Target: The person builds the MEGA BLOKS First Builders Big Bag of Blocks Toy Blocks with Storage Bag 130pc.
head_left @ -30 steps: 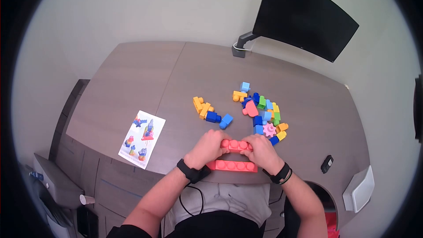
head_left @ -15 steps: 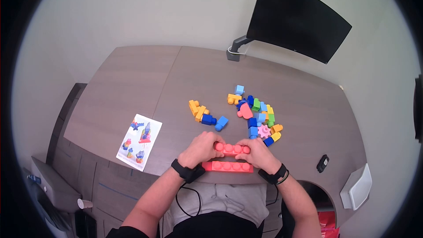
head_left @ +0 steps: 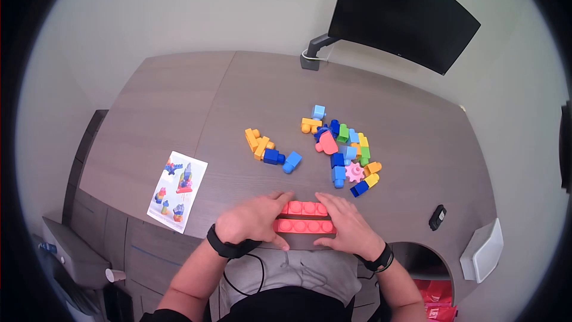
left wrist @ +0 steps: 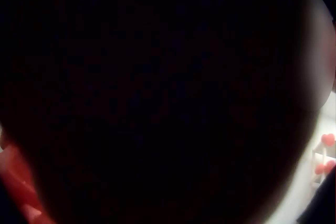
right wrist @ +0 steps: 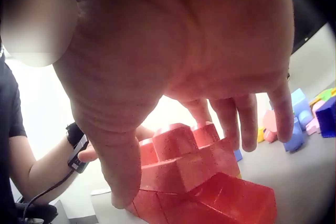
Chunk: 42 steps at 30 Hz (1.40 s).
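In the head view two long red toy building bricks lie side by side near the table's front edge: a far brick and a near brick, studs up. At their left ends is my left hand, fingers and thumb spread apart. My right hand stands at the right ends, fingers reaching to the far side and thumb to the near side. In the right wrist view its straight fingers hang past the red bricks. The left wrist view is mostly dark, with a red piece at its lower left.
Beyond the hands lie several coloured bricks, among them a pink gear and a light blue brick. A picture sheet lies at left, a small black device at right. A monitor hangs over the table's back edge.
Both hands have let go of the far red brick and spread their fingers around both bricks' ends. The two bricks now lie closer together. The head view has shifted slightly.
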Available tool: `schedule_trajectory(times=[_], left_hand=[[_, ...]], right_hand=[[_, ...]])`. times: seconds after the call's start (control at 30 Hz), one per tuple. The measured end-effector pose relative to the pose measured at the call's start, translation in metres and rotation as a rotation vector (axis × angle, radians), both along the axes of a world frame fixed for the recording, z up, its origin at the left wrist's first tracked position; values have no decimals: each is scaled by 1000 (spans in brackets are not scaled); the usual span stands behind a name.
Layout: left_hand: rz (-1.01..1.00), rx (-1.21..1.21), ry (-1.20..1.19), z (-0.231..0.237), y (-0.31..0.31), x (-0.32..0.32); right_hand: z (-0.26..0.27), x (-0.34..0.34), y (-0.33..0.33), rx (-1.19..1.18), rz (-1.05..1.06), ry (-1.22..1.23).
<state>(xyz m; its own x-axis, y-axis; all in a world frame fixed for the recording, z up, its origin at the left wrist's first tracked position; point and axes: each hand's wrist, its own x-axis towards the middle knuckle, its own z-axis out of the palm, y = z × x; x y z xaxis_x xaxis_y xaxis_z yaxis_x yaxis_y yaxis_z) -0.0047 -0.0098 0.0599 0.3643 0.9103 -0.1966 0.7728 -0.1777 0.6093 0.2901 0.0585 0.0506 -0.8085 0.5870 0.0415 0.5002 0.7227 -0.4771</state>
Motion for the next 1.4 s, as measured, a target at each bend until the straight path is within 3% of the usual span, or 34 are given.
schedule_trajectory(times=[0.23,0.33,0.43,0.63,1.0,1.4], left_hand=[[-37,-78,80,-11,12,23],[41,35,186,-20,9,37],[48,93,98,-23,8,34],[51,-74,77,-15,18,31],[-4,91,44,-34,14,28],[138,188,-49,-53,10,24]], right_hand=[[-24,2,2,-80,-16,132],[-21,1,2,-61,-13,118],[-20,0,1,-84,-35,109],[-26,2,1,-17,-7,166],[-24,2,-4,-98,-26,159],[-23,-11,7,-160,-21,202]])
